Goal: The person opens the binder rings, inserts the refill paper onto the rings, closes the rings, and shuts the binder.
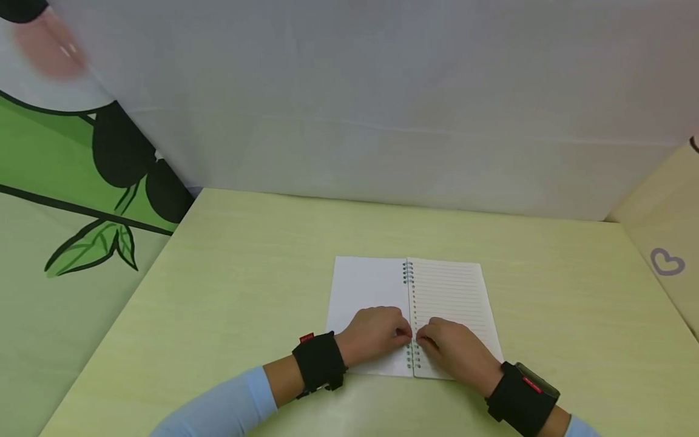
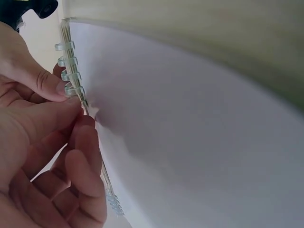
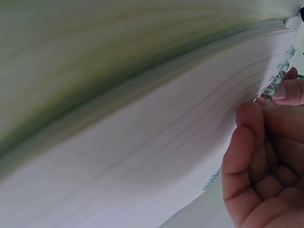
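A ring-bound notebook (image 1: pixel 448 291) lies open on the table, its blank white page (image 1: pixel 366 282) on the left and a lined page on the right. Clear plastic rings (image 2: pixel 71 61) sit in two groups along the spine. At the near part of the spine, my left hand (image 1: pixel 377 328) pinches the left side's inner edge between thumb and fingertip. Opposite it, my right hand (image 1: pixel 455 346) pinches the lined side's inner edge just beside the rings (image 3: pixel 275 78). The fingertips of both hands almost meet over the spine.
The pale yellow table (image 1: pixel 246 261) extends around the notebook. A white-grey wall sheet (image 1: pixel 355 91) rises behind it. A printed panel with green leaves (image 1: pixel 93 249) borders the left side, and a beige panel with a heart (image 1: pixel 667 262) the right.
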{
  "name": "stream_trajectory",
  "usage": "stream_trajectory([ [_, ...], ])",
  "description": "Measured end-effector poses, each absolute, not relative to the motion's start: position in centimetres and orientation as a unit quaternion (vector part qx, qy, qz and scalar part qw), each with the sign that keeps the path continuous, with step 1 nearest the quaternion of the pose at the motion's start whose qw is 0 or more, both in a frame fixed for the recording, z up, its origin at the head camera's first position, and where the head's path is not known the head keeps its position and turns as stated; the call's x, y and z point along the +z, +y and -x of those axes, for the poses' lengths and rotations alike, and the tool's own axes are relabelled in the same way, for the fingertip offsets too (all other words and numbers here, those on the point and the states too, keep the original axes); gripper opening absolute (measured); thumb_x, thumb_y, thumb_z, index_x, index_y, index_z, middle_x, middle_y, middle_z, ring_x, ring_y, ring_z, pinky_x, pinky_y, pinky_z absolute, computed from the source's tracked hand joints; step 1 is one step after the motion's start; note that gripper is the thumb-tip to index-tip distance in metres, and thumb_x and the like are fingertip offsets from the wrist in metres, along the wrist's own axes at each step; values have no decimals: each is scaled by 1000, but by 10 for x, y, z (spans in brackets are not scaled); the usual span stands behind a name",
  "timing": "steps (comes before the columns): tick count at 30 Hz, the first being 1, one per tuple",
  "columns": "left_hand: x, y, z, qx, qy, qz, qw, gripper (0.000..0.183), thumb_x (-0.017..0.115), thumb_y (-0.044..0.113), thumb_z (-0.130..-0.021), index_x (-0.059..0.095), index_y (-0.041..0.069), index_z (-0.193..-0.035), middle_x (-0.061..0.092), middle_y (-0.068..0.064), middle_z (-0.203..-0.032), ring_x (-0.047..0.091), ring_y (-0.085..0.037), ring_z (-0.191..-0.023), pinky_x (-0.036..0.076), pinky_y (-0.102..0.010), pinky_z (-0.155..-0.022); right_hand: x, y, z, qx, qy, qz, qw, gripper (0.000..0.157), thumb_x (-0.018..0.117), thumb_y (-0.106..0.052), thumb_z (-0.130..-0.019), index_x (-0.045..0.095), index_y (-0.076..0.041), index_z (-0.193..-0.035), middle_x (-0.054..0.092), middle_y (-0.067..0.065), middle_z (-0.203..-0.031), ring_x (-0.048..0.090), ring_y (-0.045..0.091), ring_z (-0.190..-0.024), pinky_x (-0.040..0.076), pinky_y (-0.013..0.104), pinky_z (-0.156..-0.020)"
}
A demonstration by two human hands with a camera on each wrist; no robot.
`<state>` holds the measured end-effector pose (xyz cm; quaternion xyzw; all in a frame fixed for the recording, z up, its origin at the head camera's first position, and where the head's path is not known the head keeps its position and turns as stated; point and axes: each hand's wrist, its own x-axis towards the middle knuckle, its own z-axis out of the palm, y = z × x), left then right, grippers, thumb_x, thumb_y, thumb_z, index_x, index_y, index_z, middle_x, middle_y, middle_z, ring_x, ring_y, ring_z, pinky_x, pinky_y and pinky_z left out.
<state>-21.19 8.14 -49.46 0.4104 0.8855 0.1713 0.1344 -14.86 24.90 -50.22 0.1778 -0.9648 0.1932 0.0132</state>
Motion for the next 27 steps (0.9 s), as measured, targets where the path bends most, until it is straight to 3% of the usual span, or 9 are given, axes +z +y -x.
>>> stream_trajectory([
  [14, -494, 83, 212, 157, 876, -443, 103, 13, 58, 19, -82, 69, 25, -79, 53, 12, -71, 42, 1, -61, 31, -12, -53, -498, 248, 150, 206, -964, -167, 0, 6, 63, -13, -79, 65, -18, -76, 51, -14, -68, 41, -3, -61, 38, 16, -59],
  [27, -494, 81, 211, 161, 876, -441, 109, 13, 58, 18, -82, 68, 26, -77, 52, 12, -71, 41, 0, -61, 31, -12, -52, -497, 248, 150, 208, -963, -170, -2, 5, 62, -14, -80, 65, -17, -77, 52, -14, -69, 42, -3, -62, 38, 17, -59],
])
